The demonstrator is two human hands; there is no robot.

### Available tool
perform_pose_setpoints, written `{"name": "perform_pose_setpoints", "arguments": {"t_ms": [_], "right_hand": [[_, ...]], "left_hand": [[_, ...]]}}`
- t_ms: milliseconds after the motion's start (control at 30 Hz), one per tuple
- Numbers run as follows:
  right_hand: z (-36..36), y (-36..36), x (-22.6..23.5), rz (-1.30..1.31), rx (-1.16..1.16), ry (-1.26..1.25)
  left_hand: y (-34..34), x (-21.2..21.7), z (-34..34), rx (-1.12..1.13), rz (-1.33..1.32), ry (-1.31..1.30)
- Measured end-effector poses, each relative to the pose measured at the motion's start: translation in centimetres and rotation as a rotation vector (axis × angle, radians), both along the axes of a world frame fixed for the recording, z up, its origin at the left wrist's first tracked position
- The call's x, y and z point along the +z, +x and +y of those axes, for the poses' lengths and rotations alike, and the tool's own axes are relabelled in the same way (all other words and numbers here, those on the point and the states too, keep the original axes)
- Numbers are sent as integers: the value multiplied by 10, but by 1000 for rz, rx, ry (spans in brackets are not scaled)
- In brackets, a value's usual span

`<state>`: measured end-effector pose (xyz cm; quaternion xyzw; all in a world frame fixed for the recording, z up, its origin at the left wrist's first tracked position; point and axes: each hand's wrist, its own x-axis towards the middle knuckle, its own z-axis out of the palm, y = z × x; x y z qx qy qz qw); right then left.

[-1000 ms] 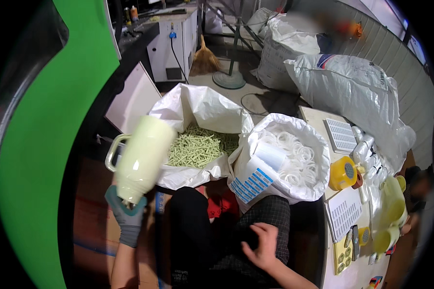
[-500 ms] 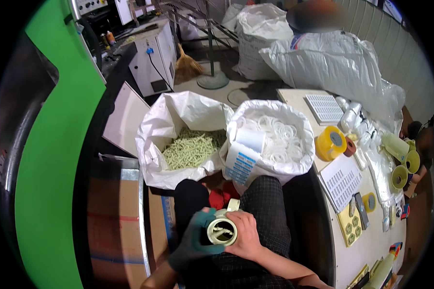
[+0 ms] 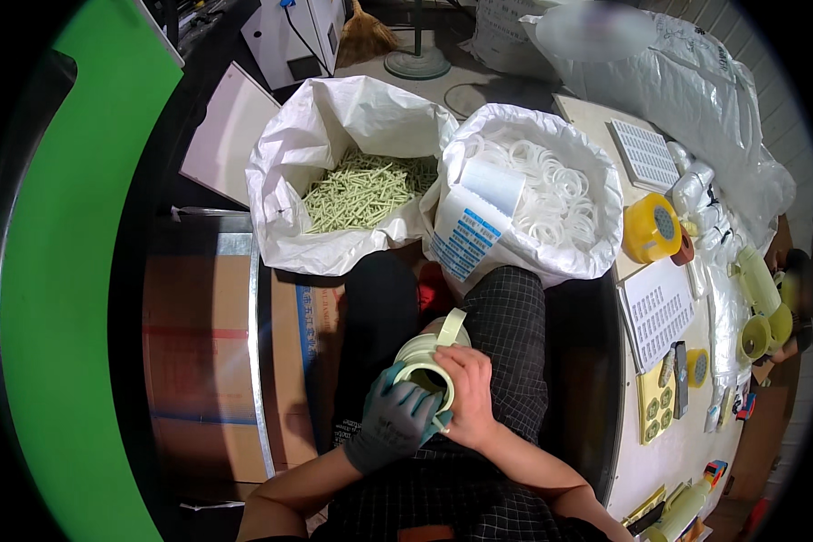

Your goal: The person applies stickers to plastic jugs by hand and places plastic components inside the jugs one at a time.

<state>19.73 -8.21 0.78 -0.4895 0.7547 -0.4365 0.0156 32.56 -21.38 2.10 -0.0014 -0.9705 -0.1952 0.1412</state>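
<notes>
Between my two hands, over my lap, is a pale green hollow plastic container (image 3: 417,349) with a round open mouth and a flat strap-like loop on its far side. My left hand (image 3: 394,425), in a grey and teal glove, is closed at the near left rim with its fingers curled over it. By those fingertips shows a bit of pale green plastic; whether it is separate I cannot tell. My bare right hand (image 3: 471,394) wraps round the container's right side. The inside of the mouth is dark.
Ahead stand a white sack (image 3: 285,239) of pale green stick-like pieces and another sack (image 3: 596,257) of clear rings, with label sheets (image 3: 468,233) on it. On the right-hand table (image 3: 596,352) lie yellow tape (image 3: 652,228), sheets and pale green parts. A cardboard box (image 3: 199,352) sits left.
My view has tipped downward. The container has tilted, and the pale pieces seen in its mouth no longer show. My left hand has moved from the container's side to its near rim.
</notes>
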Motion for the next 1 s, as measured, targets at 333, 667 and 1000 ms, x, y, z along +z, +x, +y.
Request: {"name": "perform_pose_setpoints", "arguments": {"t_ms": [333, 667, 1000], "right_hand": [[-118, -56, 37, -16, 54, -256], [-127, -80, 50, 68, 30, -265], [42, -126, 57, -627, 270, 263]], "left_hand": [[-50, 28, -72, 559, 574, -288], [-83, 33, -91, 506, 627, -89], [-48, 7, 3, -3, 323, 470]]}}
